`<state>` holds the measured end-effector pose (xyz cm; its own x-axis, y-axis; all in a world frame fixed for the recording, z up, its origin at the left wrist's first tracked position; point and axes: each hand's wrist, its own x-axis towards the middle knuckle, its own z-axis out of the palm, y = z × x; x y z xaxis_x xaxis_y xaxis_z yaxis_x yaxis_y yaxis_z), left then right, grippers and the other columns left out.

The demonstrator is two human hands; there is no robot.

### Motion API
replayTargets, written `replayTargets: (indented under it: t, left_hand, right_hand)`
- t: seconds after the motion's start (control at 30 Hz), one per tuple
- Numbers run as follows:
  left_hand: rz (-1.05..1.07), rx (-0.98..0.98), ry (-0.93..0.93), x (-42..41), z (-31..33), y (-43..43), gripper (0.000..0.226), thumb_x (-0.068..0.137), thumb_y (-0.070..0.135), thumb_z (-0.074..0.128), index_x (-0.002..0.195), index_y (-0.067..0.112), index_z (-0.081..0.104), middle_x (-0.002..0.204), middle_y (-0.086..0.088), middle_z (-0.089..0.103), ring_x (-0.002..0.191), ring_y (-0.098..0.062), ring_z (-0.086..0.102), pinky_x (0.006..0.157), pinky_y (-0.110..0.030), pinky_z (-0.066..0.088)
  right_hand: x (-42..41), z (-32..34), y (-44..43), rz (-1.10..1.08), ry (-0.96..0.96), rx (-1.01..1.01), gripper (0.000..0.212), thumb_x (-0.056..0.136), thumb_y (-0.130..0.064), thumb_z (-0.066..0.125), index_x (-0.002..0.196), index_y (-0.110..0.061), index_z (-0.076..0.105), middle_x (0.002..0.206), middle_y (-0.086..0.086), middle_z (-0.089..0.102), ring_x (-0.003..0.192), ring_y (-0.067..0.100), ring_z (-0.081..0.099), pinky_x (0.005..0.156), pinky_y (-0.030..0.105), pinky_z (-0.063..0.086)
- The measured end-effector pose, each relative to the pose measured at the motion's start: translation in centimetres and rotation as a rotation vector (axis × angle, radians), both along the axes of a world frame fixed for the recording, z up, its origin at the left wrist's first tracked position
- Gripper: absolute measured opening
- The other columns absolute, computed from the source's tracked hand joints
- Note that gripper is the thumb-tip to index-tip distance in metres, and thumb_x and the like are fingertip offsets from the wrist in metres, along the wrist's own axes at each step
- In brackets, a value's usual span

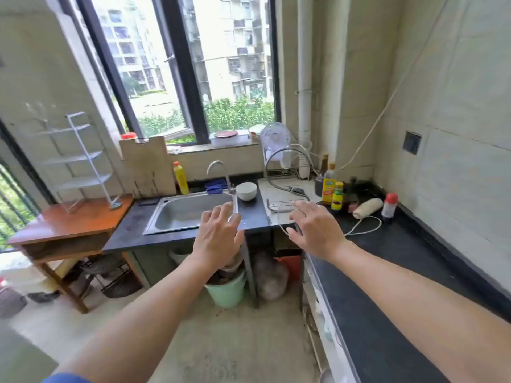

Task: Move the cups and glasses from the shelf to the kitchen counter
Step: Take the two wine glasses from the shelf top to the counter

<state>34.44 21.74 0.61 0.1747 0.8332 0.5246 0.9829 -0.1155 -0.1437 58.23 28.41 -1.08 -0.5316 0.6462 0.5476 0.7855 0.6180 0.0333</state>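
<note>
Both arms reach in from the bottom of the frame. Left hand [218,236] spread, grasping nothing, mid-frame over the sink [193,214] edge. Right hand [315,230] spread, also bare, over the dark counter [387,272]. Wire shelf [83,161] at far left on the wooden table [69,225]; tiers look bare, no cups discernible.

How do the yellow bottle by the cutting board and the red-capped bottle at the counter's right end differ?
The yellow bottle stands behind the sink, left of the faucet; the red-capped bottle stands far right, beside a rolled cloth. The yellow bottle has a small orange cap and an opaque yellow body; the red-capped bottle has a wide red cap, white middle and dark base. Both stand upright on the dark counter, untouched by either hand.
</note>
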Motion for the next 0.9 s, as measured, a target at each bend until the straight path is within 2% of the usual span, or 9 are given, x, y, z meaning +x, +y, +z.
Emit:
replayTargets:
  t: [0.1,0.3,0.5,0.63,0.9]
  left_hand:
    - [0.141,0.030,-0.008,-7.8,0.6,-3.2,0.026,0.076,0.027,0.071,0.094,0.009,0.065,0.122,-0.018,0.056,0.104,-0.036,0.056,0.084,-0.047,0.046]
    - [0.349,0.065,0.006,-21.9,1.6,-9.1,0.026,0.077,0.029,0.068,0.094,0.010,0.065,0.119,-0.014,0.056,0.103,-0.032,0.055,0.082,-0.044,0.045]
    - [0.538,0.054,-0.059,-32.2,1.7,-13.2,0.024,0.081,0.030,0.064,0.097,0.012,0.064,0.125,-0.014,0.054,0.107,-0.031,0.053,0.089,-0.045,0.042]
    - [0.632,0.071,-0.127,-38.2,1.4,-13.4,0.022,0.082,0.029,0.065,0.094,0.011,0.064,0.126,-0.013,0.054,0.110,-0.031,0.052,0.090,-0.043,0.040]
    - [0.719,0.053,-0.130,-50.2,-0.4,-7.4,0.028,0.086,0.034,0.057,0.105,0.014,0.062,0.128,-0.009,0.051,0.112,-0.027,0.048,0.094,-0.040,0.038]
  right_hand:
    - [-8.9,1.0,-0.3,0.144,-0.010,0.044,0.031,0.067,-0.028,0.077,0.088,-0.010,0.065,0.110,0.015,0.066,0.093,0.033,0.064,0.073,0.040,0.051]
    - [-26.0,2.8,-1.5,0.356,0.045,0.085,0.033,0.069,-0.029,0.077,0.093,-0.010,0.065,0.115,0.014,0.064,0.100,0.033,0.063,0.081,0.043,0.051]
    - [-40.5,2.1,-3.3,0.546,0.034,0.079,0.034,0.079,-0.035,0.067,0.103,-0.011,0.063,0.125,0.014,0.059,0.110,0.031,0.058,0.089,0.043,0.048]
    - [-48.1,2.1,-2.6,0.635,0.036,0.054,0.034,0.080,-0.034,0.066,0.104,-0.010,0.062,0.127,0.015,0.058,0.111,0.032,0.057,0.091,0.045,0.047]
    - [-62.0,1.3,5.1,0.695,0.029,0.034,0.036,0.084,-0.036,0.062,0.107,-0.008,0.060,0.130,0.016,0.055,0.113,0.032,0.055,0.092,0.045,0.046]
